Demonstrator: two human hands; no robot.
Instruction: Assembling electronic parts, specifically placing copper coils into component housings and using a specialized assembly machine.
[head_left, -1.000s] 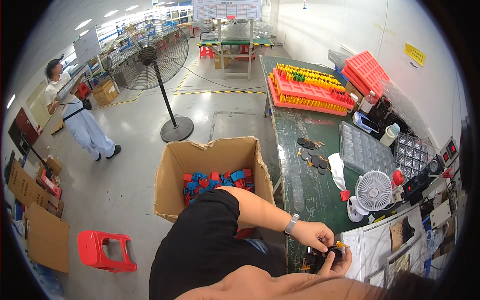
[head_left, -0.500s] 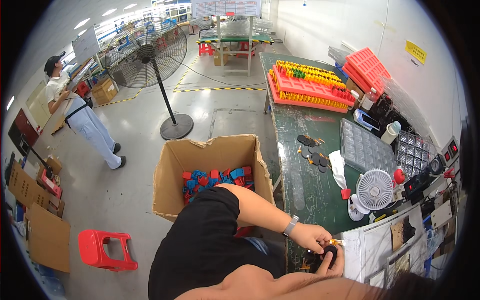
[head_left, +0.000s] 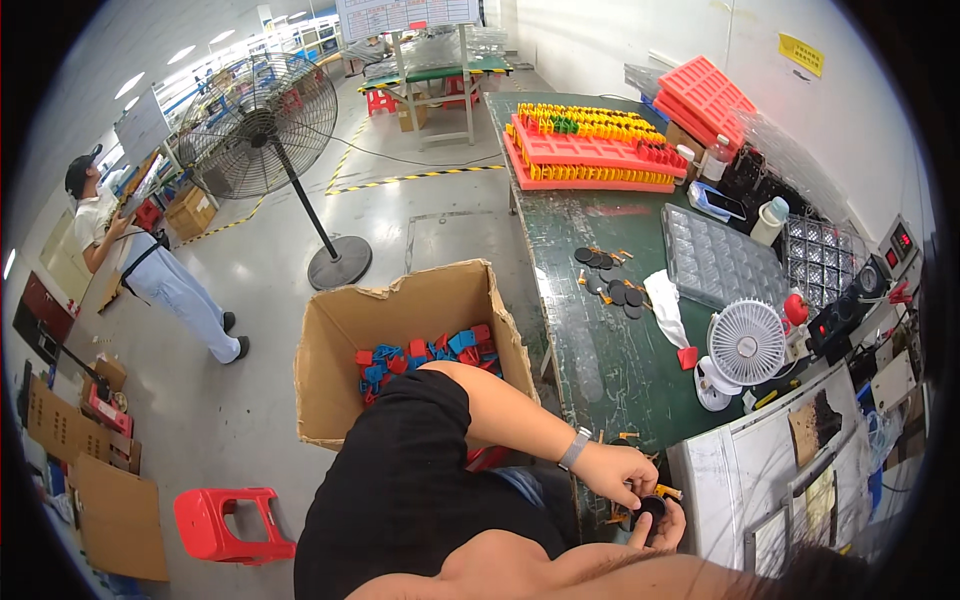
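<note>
Discs (head_left: pixel 617 292) on table (head_left: pixel 620 395) — box (head_left: pixel 410 310) to its left.

The green bench (head_left: pixel 600 355) (its top scuffed) bears black discs (head_left: pixel 634 297), a white fan (head_left: pixel 748 343) and a clear tray (head_left: pixel 722 255).

The short sleeve (head_left: pixel 425 405) is black; the silvery wristband (head_left: pixel 575 449) seems metal.

Remotely, I'm reading no words clearly: a yellow sign (head_left: pixel 801 56) is hanging on the wall (head_left: pixel 610 40) above the right edge of the worktop (head_left: pixel 605 385), a board (head_left: pixel 405 18) is showing a printed grid, dark characters are marking a carton (head_left: pixel 60 420), a meter (head_left: pixel 903 240) is glowing red.
</note>
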